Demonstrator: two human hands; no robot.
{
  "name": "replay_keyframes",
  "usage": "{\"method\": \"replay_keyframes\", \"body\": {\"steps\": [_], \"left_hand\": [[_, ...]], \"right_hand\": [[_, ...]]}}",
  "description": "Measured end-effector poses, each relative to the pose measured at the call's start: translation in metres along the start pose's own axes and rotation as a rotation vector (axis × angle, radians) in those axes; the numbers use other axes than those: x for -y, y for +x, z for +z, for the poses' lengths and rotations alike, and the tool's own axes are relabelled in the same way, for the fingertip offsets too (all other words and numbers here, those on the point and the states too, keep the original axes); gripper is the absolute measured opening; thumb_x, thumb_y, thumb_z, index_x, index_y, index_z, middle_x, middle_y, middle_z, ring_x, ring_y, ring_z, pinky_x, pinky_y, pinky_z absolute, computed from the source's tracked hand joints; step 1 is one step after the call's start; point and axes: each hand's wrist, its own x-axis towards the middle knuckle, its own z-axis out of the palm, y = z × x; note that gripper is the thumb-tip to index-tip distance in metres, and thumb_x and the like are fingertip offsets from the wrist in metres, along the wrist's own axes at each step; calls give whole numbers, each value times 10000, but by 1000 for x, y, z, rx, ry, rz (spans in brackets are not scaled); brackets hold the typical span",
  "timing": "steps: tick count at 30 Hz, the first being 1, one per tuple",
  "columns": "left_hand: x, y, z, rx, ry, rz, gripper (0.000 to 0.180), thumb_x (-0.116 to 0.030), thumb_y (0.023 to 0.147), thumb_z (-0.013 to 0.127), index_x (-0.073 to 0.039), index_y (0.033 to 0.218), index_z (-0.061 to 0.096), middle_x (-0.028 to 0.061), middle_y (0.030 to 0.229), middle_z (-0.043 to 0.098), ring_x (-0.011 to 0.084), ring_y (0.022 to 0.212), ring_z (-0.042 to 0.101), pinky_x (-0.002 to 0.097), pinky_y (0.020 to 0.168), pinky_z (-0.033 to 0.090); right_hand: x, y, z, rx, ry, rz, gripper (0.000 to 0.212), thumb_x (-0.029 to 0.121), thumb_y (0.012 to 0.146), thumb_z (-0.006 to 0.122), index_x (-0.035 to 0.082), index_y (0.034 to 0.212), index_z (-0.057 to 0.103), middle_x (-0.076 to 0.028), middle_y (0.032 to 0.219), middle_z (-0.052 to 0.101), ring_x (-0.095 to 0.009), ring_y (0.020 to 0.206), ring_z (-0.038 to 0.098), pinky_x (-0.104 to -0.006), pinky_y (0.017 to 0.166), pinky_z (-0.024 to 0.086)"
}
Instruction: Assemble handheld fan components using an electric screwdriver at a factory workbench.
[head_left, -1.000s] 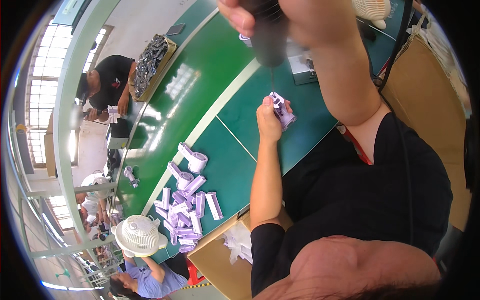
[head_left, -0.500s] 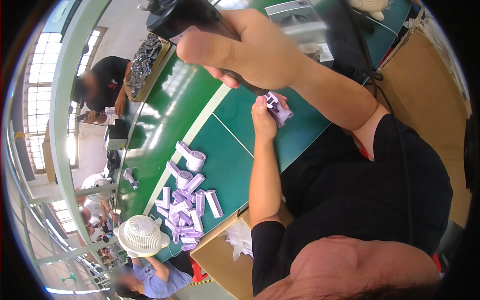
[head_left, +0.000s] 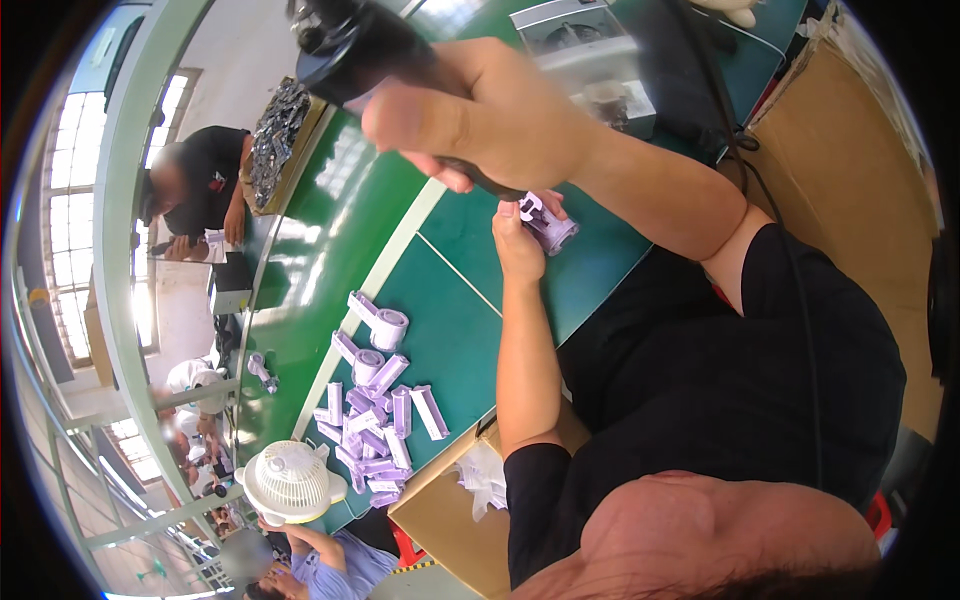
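Observation:
My left hand (head_left: 515, 250) rests on the green table (head_left: 455, 345) and holds a small purple plastic part (head_left: 553, 230) upright against the surface. My right hand (head_left: 490, 125) is raised just above and left of it, gripping a black power screwdriver (head_left: 350, 45). The tool's body points up and to the left. Its tip is hidden behind my fingers, close to the purple part. A black cable (head_left: 745, 150) trails over my right arm.
Several loose purple parts (head_left: 375, 420) lie piled on the table to my left. A white fan (head_left: 290, 480) and an open cardboard box (head_left: 440, 510) sit near its edge. A big carton (head_left: 830, 200) stands right. A person in black (head_left: 200, 180) works by a tray of dark parts (head_left: 275, 140).
My right hand has brought the black tool down from the top edge toward the purple part. The left hand has kept the part in the same place.

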Motion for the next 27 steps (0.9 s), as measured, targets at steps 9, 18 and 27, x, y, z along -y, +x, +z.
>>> {"method": "replay_keyframes", "body": {"steps": [9, 18, 27], "left_hand": [[0, -19, 0, -267, 172, -89, 433, -451, 1071, 415, -62, 1191, 560, 100, 1094, 670, 253, 958, 682, 384, 819, 554], [18, -7, -25, -288, -145, -232, 740, -690, 1073, 300, -42, 1267, 599, 107, 1148, 689, 278, 1019, 664, 406, 938, 513], [-41, 44, -83, -747, -148, -202, 878, -723, 1055, 407, 9, 1541, 372, 244, 1412, 554, 378, 1172, 666, 539, 1049, 532]], "right_hand": [[-3, -6, -1, 105, -78, 21, 770, 795, 793, 766, 32, 893, 744, -25, 710, 648, -137, 637, 643, -295, 592, 500], [51, 5, -17, -49, 167, -144, 684, 715, 827, 804, 46, 952, 747, -5, 683, 645, -107, 569, 626, -270, 513, 488], [13, -10, -53, -352, -10, -349, 599, 607, 854, 843, 62, 1090, 769, 33, 763, 645, -59, 710, 588, -256, 628, 461]]}}
